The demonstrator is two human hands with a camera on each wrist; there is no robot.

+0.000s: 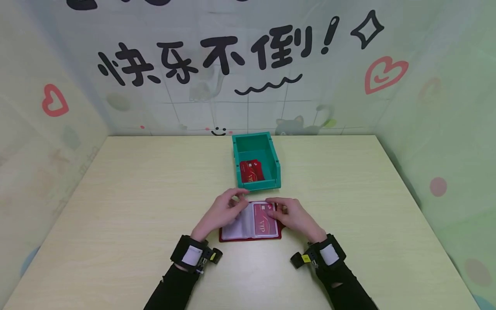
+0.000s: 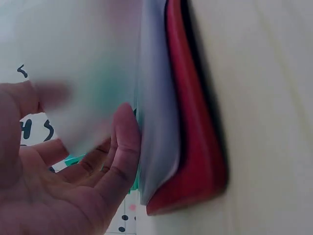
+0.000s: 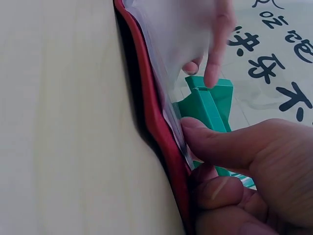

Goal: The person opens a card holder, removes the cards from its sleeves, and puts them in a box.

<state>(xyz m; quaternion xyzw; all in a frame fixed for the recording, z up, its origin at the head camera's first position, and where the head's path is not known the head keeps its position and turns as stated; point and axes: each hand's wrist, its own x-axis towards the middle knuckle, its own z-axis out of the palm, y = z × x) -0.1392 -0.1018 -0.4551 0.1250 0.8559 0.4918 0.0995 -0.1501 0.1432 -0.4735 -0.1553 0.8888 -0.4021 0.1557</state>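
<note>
A small red card holder (image 1: pixel 251 240) lies unfolded, its clear sleeve pages spread. In the right-hand sleeve shows a pink-red VIP card (image 1: pixel 265 224). My right hand (image 1: pixel 291 214) grips the holder's right edge, thumb (image 3: pixel 198 129) on the sleeves and fingers curled by the red cover (image 3: pixel 155 117). On the other side, my left hand (image 1: pixel 226 211) is at a raised translucent sleeve page (image 2: pixel 93 63). Its thumb and fingers stand apart about the page, and one fingertip shows blurred through the plastic.
Just beyond the holder stands a green bin (image 1: pixel 260 185), with several red VIP cards (image 1: pixel 251 171) inside. All this is on a pale wood-look table (image 1: pixel 155 185), closed in by printed panels at the back (image 1: pixel 248 116) and sides. Wrist cameras sit on both forearms.
</note>
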